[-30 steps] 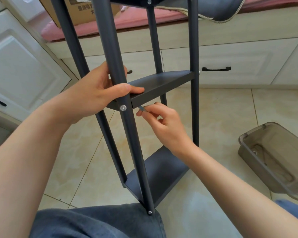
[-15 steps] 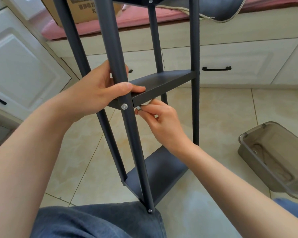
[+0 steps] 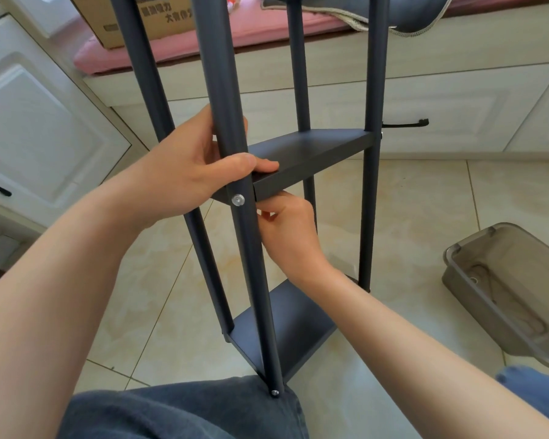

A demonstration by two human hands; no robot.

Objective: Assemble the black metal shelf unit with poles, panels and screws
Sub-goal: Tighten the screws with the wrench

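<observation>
The black metal shelf unit stands on the tiled floor in front of me. My left hand (image 3: 184,172) grips the near pole (image 3: 235,147), its thumb lying on the top of the middle panel (image 3: 311,150). A silver screw head (image 3: 238,200) sits in that pole at the panel's corner. My right hand (image 3: 290,229) reaches up under the panel just behind the pole, fingers curled; their tips are hidden by the panel's edge, so what they hold cannot be seen. A lower panel (image 3: 282,327) sits near the floor, with another screw (image 3: 274,392) at the pole's foot.
A smoky clear plastic box (image 3: 501,289) lies on the floor to the right. White cabinets with black handles (image 3: 404,123) stand behind and to the left. A cardboard box (image 3: 159,17) rests on a pink cushion (image 3: 257,30). My knee in jeans (image 3: 184,410) touches the pole's foot.
My right hand has risen from below the middle panel's front edge until its fingertips went under the panel beside the near pole. My left hand kept its grip.
</observation>
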